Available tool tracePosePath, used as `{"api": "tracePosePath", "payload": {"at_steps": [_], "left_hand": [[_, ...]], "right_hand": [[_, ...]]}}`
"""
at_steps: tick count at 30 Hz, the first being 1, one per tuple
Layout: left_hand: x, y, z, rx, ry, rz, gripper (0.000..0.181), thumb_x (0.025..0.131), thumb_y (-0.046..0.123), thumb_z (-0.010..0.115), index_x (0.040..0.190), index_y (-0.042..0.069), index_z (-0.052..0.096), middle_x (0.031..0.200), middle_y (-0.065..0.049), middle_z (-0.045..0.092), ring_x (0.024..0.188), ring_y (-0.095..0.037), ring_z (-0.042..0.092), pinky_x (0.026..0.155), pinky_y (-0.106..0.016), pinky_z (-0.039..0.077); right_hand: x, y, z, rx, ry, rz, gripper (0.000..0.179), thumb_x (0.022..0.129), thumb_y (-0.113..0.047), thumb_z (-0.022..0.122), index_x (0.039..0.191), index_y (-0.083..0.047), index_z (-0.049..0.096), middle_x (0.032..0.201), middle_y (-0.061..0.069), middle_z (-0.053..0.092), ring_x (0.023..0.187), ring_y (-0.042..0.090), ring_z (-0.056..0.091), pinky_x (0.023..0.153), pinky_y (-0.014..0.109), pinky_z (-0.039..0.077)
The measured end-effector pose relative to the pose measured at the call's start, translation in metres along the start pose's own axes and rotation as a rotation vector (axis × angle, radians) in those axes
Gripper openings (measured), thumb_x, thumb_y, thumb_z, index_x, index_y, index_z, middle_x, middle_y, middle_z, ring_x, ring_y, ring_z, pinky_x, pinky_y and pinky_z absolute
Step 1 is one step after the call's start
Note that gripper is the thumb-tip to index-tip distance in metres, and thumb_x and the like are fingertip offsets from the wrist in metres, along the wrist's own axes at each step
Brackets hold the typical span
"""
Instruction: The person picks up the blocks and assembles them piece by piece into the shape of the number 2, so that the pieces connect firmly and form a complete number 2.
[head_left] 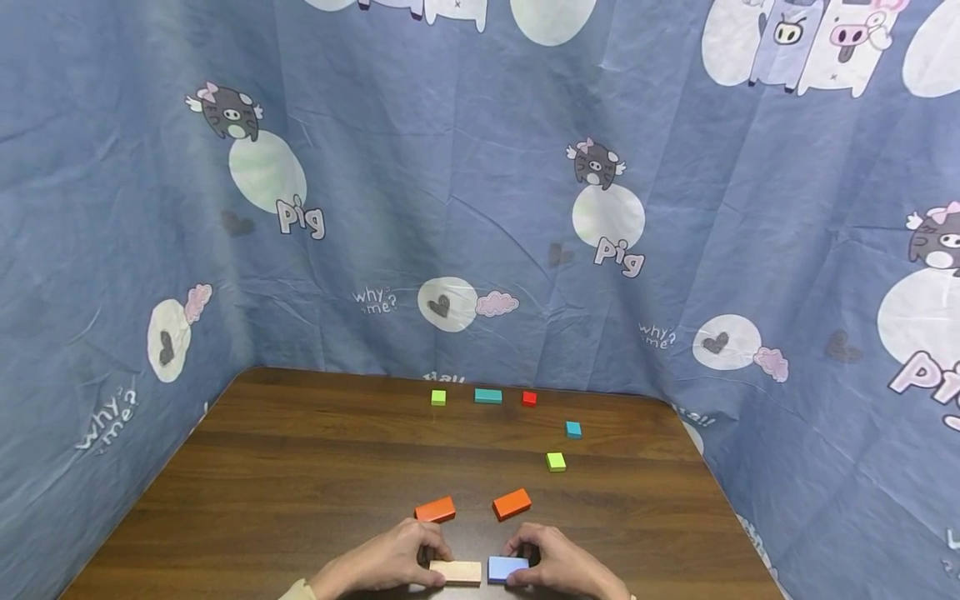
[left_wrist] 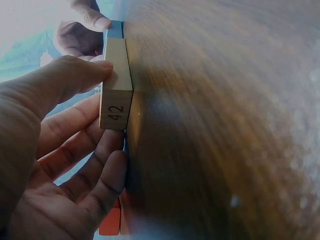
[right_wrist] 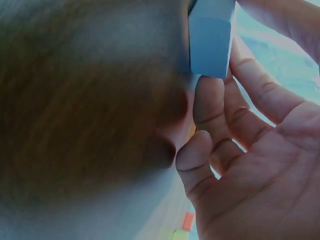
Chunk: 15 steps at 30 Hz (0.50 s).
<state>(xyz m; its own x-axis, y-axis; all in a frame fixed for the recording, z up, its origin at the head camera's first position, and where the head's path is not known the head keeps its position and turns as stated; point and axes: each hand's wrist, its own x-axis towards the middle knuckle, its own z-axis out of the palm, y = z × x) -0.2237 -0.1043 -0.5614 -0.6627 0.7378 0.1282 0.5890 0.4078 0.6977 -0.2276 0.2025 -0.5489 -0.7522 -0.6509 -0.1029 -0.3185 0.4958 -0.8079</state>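
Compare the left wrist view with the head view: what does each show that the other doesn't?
Only the left wrist view shows the number 42 on the end of the pale block. Only the head view shows the small red block and two small green blocks. Both show the left hand pinching the pale block, the right hand on the blue block, and an orange block.

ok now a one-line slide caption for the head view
The left hand grips a pale block, the right hand a blue block, with two orange blocks beyond on a wood-grain table.
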Motion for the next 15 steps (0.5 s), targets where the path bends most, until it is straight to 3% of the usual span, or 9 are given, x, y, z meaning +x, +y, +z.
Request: {"api": "tracePosePath", "payload": {"at_steps": [15], "left_hand": [[-0.0003, 0.0011, 0.0006, -0.020, 0.005, -0.002, 0.018, 0.083, 0.028, 0.074, 0.096, 0.016, 0.074, 0.086, 0.016, 0.061, 0.074, 0.009, 0.050, 0.064, -0.014, 0.043]], "right_hand": [[0.0039, -0.0044, 0.0084, -0.008, 0.016, -0.008, 0.026, 0.079, -0.029, 0.078, 0.100, -0.019, 0.066, 0.085, -0.013, 0.062, 0.075, -0.002, 0.052, 0.066, 0.019, 0.043]]}}
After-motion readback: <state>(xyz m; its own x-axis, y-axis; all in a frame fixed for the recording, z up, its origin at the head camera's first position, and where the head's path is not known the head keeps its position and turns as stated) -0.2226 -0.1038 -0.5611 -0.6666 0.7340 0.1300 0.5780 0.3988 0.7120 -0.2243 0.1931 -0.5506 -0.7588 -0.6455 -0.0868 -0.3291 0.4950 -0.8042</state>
